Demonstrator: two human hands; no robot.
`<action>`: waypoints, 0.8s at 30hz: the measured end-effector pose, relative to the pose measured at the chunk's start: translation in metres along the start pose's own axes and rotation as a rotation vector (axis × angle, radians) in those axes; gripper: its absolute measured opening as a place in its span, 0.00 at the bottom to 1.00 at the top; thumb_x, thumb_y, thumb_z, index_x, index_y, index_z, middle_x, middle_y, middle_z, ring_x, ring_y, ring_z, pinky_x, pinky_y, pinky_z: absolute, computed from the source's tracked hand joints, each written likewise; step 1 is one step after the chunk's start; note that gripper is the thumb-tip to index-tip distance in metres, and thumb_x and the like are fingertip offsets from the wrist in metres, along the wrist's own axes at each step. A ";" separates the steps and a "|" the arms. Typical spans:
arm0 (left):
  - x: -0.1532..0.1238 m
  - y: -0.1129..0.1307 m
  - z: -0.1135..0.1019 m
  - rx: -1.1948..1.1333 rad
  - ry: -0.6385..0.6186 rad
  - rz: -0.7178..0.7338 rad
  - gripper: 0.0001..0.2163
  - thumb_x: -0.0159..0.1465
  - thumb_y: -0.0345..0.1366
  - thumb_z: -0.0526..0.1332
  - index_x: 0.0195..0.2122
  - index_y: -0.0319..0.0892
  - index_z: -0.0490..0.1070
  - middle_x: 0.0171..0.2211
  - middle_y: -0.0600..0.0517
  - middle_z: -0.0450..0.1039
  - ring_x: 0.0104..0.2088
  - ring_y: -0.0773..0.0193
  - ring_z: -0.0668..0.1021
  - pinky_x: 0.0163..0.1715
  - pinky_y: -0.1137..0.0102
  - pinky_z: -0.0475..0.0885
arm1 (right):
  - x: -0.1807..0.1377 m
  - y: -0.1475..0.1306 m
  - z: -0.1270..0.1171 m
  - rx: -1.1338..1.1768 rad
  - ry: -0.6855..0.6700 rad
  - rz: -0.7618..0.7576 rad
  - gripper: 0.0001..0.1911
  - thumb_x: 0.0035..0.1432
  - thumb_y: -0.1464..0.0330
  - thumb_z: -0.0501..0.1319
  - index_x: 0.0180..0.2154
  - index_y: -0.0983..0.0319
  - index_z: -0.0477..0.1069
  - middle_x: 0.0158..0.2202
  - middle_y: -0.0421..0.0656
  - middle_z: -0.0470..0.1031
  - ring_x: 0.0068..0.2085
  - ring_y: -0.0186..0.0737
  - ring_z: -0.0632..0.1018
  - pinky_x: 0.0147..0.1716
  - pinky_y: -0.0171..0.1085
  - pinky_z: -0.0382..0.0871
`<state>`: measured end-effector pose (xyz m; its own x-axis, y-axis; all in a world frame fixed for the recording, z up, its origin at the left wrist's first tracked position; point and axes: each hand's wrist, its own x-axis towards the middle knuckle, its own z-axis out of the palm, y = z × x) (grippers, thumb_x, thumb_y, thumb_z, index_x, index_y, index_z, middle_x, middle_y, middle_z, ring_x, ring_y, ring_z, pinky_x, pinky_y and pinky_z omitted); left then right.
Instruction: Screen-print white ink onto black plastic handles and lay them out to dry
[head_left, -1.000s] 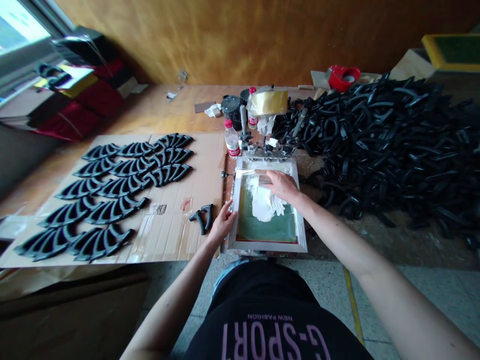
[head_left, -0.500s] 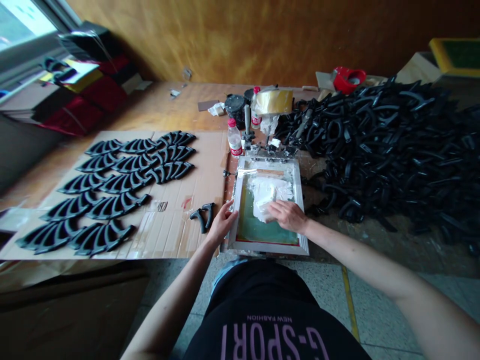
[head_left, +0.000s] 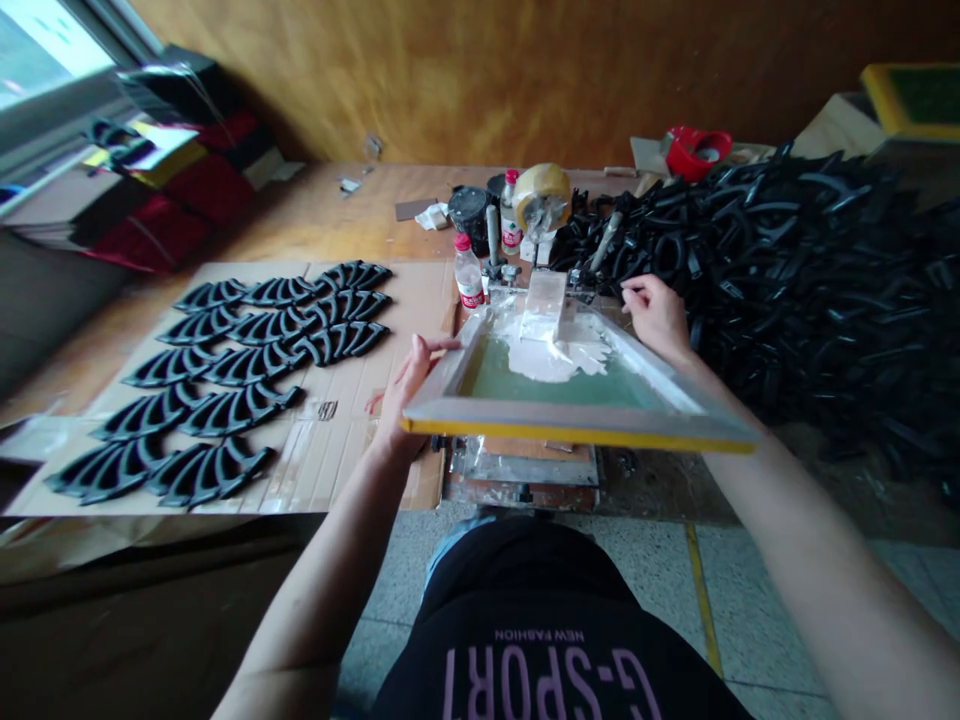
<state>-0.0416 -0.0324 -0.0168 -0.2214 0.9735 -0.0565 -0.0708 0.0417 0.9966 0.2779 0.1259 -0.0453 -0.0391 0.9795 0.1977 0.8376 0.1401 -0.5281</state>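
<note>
A hinged printing screen frame [head_left: 577, 422] with green mesh and white ink [head_left: 559, 355] stands tilted up, its near edge raised off the base plate [head_left: 525, 468]. My left hand [head_left: 409, 385] grips the frame's left side, thumb on top. A squeegee [head_left: 544, 300] lies in the ink at the far end. My right hand [head_left: 658, 312] is off the screen, at the edge of the heap of black plastic parts [head_left: 810, 270], with its fingers curled in a pinch. What they hold is hidden.
Rows of black fin-shaped parts [head_left: 225, 385] lie on flat cardboard [head_left: 330, 470] at the left. Behind the screen stand two small bottles [head_left: 469, 278], a black pot [head_left: 469, 215] and a tape roll [head_left: 541, 195]. A red tape dispenser [head_left: 694, 150] sits far back.
The screen frame has swung up from flat on its base. My right hand left the ink and squeegee and moved back and right to the pile of black parts.
</note>
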 end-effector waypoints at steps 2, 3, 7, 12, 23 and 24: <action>0.020 0.019 0.012 -0.124 0.002 0.085 0.24 0.65 0.58 0.50 0.44 0.43 0.73 0.39 0.48 0.76 0.33 0.66 0.78 0.26 0.74 0.72 | -0.017 0.022 0.009 -0.014 -0.054 0.059 0.15 0.66 0.64 0.53 0.42 0.68 0.74 0.34 0.48 0.76 0.33 0.38 0.72 0.37 0.38 0.64; 0.029 0.026 0.018 -0.164 -0.013 0.090 0.25 0.65 0.58 0.50 0.46 0.42 0.72 0.39 0.47 0.76 0.35 0.65 0.79 0.27 0.73 0.73 | -0.031 0.029 0.018 -0.018 -0.109 0.047 0.13 0.64 0.63 0.57 0.37 0.66 0.74 0.33 0.48 0.76 0.32 0.38 0.72 0.36 0.38 0.64; 0.033 0.014 0.039 -0.246 0.064 0.056 0.27 0.65 0.60 0.48 0.50 0.43 0.67 0.39 0.47 0.77 0.37 0.64 0.79 0.30 0.73 0.74 | -0.092 0.021 0.068 -0.121 -0.381 -0.221 0.13 0.57 0.59 0.66 0.31 0.62 0.73 0.38 0.47 0.75 0.39 0.42 0.75 0.41 0.38 0.66; -0.040 -0.066 0.069 -0.267 -0.178 -0.626 0.26 0.60 0.58 0.59 0.46 0.40 0.69 0.43 0.40 0.78 0.35 0.57 0.81 0.26 0.68 0.75 | -0.142 -0.035 0.093 -0.298 -0.400 -0.227 0.09 0.64 0.65 0.59 0.37 0.65 0.72 0.39 0.53 0.76 0.44 0.48 0.75 0.45 0.42 0.66; -0.063 -0.143 -0.094 0.292 0.351 -0.643 0.20 0.66 0.53 0.50 0.34 0.40 0.67 0.28 0.46 0.77 0.21 0.64 0.76 0.21 0.70 0.72 | -0.124 0.050 0.061 -0.252 -0.243 0.135 0.06 0.62 0.67 0.58 0.37 0.61 0.72 0.35 0.50 0.78 0.40 0.47 0.78 0.41 0.41 0.68; -0.061 -0.150 -0.115 0.430 0.333 -0.661 0.21 0.66 0.53 0.47 0.32 0.41 0.66 0.24 0.46 0.76 0.20 0.61 0.77 0.21 0.68 0.72 | -0.121 0.070 0.061 -0.272 -0.281 0.230 0.07 0.61 0.65 0.59 0.37 0.61 0.72 0.31 0.49 0.78 0.36 0.47 0.79 0.38 0.41 0.68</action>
<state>-0.1289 -0.1240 -0.1701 -0.5435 0.6053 -0.5816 0.0738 0.7246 0.6852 0.3081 0.0263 -0.1565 0.0494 0.9873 -0.1511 0.9531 -0.0919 -0.2885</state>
